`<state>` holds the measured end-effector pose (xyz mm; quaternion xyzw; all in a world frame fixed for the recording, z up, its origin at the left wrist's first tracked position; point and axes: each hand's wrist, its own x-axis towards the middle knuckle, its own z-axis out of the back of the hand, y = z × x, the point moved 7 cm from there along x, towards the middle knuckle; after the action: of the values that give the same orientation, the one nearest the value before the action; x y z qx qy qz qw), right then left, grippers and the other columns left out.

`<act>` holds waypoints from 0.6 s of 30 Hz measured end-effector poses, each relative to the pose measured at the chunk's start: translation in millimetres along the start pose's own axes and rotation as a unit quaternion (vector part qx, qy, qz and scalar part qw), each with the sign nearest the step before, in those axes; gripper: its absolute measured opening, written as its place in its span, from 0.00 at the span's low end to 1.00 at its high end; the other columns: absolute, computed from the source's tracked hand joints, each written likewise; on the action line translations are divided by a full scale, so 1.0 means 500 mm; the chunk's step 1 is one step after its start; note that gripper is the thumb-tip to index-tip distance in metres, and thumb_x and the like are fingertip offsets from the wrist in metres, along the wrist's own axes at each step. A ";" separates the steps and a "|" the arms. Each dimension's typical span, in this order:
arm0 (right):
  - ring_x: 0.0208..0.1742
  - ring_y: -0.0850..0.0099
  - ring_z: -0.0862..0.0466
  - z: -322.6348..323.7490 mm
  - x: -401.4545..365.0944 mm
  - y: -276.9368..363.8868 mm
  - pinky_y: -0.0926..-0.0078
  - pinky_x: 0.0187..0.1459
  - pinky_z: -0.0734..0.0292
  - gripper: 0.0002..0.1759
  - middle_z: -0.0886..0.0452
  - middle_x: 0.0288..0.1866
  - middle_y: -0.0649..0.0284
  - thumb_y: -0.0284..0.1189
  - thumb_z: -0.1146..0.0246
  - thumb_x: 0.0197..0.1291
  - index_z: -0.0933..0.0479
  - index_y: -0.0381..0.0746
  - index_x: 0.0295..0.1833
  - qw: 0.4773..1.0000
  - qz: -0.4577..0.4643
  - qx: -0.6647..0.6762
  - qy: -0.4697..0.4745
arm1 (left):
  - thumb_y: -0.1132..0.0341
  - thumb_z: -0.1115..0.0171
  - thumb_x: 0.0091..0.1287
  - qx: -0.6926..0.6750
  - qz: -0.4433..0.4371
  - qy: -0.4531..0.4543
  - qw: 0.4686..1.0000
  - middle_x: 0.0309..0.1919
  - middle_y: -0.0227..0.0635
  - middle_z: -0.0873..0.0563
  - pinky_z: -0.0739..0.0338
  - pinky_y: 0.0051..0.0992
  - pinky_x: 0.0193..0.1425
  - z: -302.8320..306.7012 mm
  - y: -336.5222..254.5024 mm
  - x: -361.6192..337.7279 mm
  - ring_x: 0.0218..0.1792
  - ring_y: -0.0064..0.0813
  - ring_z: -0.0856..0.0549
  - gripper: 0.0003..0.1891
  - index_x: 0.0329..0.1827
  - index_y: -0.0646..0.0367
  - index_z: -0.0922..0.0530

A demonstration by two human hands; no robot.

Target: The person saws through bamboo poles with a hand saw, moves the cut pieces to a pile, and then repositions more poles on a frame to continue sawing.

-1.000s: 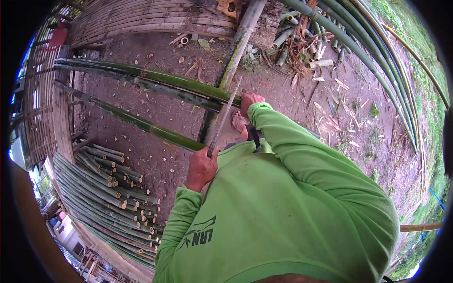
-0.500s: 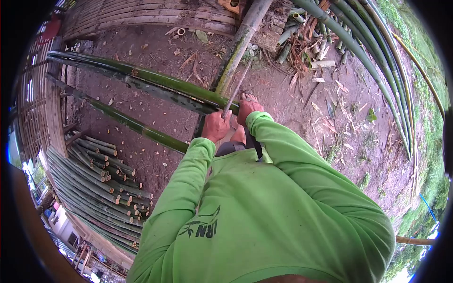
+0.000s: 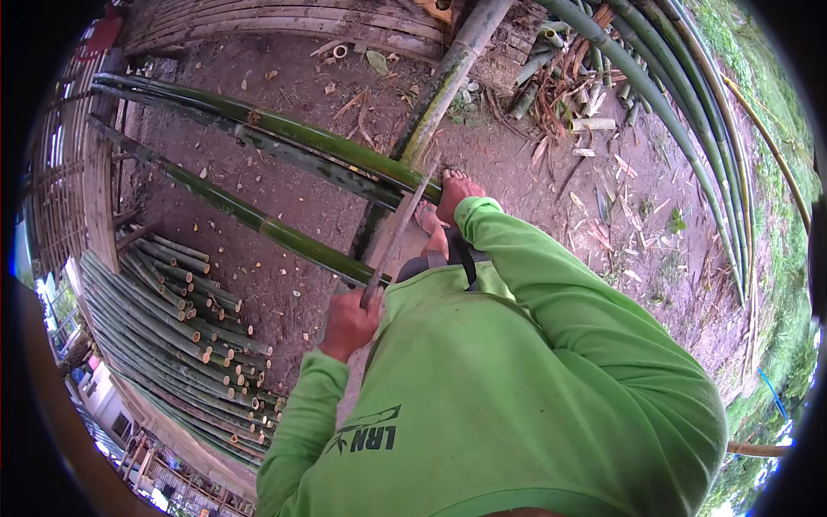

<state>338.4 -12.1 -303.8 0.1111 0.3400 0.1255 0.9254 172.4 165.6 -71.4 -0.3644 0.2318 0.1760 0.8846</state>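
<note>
My left hand (image 3: 351, 320) is closed around the handle end of a saw (image 3: 403, 222), its long thin blade seen nearly edge-on. The blade slants up and away, crossing beside the near end of a glossy green bamboo pole (image 3: 332, 140). Closed over that pole's end is my right hand (image 3: 458, 196), just right of the blade; its fingers are partly hidden. A darker bamboo pole (image 3: 301, 161) runs alongside the first. Under them lies a thick bamboo support (image 3: 448, 77). One bare foot (image 3: 429, 222) shows between my hands.
Another green pole (image 3: 293, 241) lies to the left. A stack of cut bamboo (image 3: 164, 319) stands at lower left, beside a slatted bamboo structure (image 3: 65, 164). Long poles (image 3: 689, 112) curve along the right. Offcuts (image 3: 594, 125) and chips litter the dirt.
My left hand has drawn the saw back toward my body, down and to the left. My right hand has stayed at the bamboo pole's end. The view has shifted slightly.
</note>
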 end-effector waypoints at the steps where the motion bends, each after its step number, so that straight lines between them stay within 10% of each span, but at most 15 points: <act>1: 0.66 0.53 0.27 -0.003 -0.007 0.001 0.58 0.72 0.43 0.27 0.23 0.60 0.45 0.44 0.31 0.39 0.17 0.42 0.46 1.000 0.007 -0.004 -0.023 | 0.57 0.42 0.66 0.005 -0.031 -0.020 0.999 0.17 0.52 0.21 0.26 0.46 0.28 -0.046 0.023 0.061 0.23 0.56 0.20 0.18 0.24 0.62 0.23; 6: 0.69 0.52 0.32 -0.029 0.010 -0.010 0.57 0.73 0.46 0.29 0.26 0.63 0.48 0.46 0.31 0.38 0.17 0.46 0.49 1.000 0.012 0.026 0.004 | 0.53 0.45 0.68 0.017 -0.085 -0.047 0.995 0.25 0.55 0.19 0.24 0.49 0.34 -0.126 -0.041 0.273 0.30 0.59 0.19 0.19 0.30 0.62 0.19; 13: 0.71 0.52 0.34 -0.002 -0.006 -0.002 0.59 0.74 0.49 0.30 0.30 0.66 0.45 0.49 0.35 0.44 0.19 0.46 0.54 0.992 -0.001 0.008 0.129 | 0.62 0.39 0.63 0.031 0.001 0.016 0.999 0.22 0.54 0.20 0.26 0.47 0.30 0.009 0.008 -0.051 0.27 0.58 0.20 0.13 0.27 0.63 0.24; 18: 0.70 0.54 0.32 0.003 0.008 -0.008 0.59 0.74 0.49 0.30 0.26 0.63 0.44 0.48 0.35 0.46 0.20 0.43 0.54 0.994 0.010 0.014 0.112 | 0.62 0.39 0.64 -0.003 0.000 0.005 1.000 0.18 0.52 0.22 0.28 0.45 0.27 -0.004 -0.006 -0.005 0.23 0.56 0.21 0.14 0.25 0.63 0.25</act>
<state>342.8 -14.7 -306.2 0.1129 0.4422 0.1411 0.8785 171.2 161.6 -69.4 -0.3677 0.2354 0.1750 0.8825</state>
